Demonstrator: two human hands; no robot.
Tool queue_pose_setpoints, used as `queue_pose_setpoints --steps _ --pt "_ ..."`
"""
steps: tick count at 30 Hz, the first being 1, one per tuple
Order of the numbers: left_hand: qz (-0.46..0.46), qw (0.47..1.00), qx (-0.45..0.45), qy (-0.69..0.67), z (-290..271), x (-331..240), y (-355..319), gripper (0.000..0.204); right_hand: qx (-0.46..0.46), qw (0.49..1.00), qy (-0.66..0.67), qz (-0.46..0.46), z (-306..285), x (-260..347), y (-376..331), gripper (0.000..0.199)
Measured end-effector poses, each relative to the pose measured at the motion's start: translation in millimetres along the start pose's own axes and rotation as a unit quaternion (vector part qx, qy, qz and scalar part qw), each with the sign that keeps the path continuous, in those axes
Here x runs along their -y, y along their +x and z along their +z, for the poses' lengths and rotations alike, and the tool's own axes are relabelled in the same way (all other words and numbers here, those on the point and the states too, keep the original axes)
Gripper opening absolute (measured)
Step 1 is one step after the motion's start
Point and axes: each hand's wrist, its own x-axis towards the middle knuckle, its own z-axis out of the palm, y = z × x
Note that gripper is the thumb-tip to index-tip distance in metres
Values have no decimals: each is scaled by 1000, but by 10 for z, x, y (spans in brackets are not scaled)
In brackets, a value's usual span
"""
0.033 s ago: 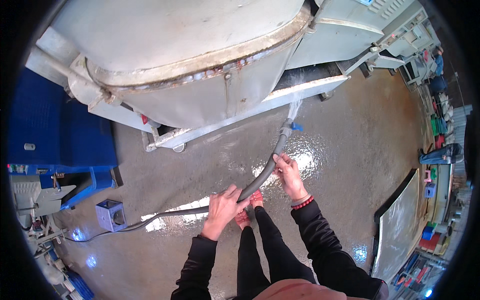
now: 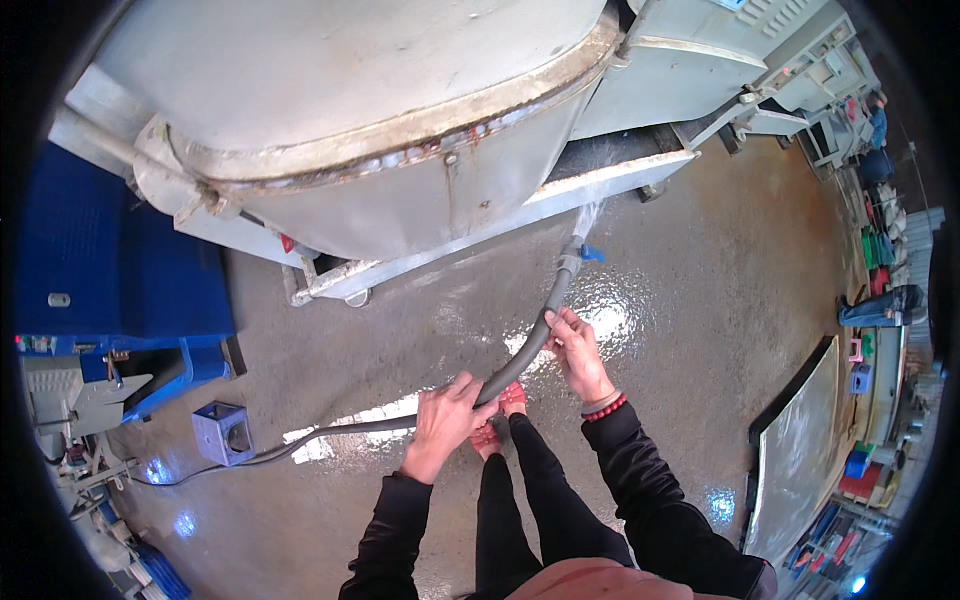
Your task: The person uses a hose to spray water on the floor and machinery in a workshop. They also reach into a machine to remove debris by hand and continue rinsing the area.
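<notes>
A grey hose point(image 2: 521, 360) runs from the left across the wet floor and up through both my hands. My left hand point(image 2: 448, 415) is closed round it near my feet. Further along, my right hand point(image 2: 577, 352) grips it between thumb and fingers, a red beaded bracelet at the wrist. At the hose's far end is a valve point(image 2: 569, 259) with a blue lever. Water point(image 2: 589, 214) sprays from it toward the opening low in the frame of a large pale metal machine point(image 2: 380, 205), whose seam is rust-stained.
A blue-violet plastic stool point(image 2: 222, 433) stands at the left beside the hose. Behind it is a blue cabinet point(image 2: 165, 265). At the right lies a large flat panel with a dark edge point(image 2: 797, 440). Another person point(image 2: 882, 307) is at the far right. The floor point(image 2: 690, 350) is wet and shiny.
</notes>
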Motion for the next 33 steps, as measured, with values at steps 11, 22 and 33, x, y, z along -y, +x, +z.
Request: queue_pose_setpoints --steps 11,22,33 --pt "64 997 33 24 -18 -286 359 33 -40 879 458 124 -419 478 1301 80" --pt "42 996 84 -5 67 -209 142 34 130 958 249 54 -824 752 1450 43" --pt "40 999 15 2 -81 -131 280 34 41 973 223 -49 -798 1128 1063 46"
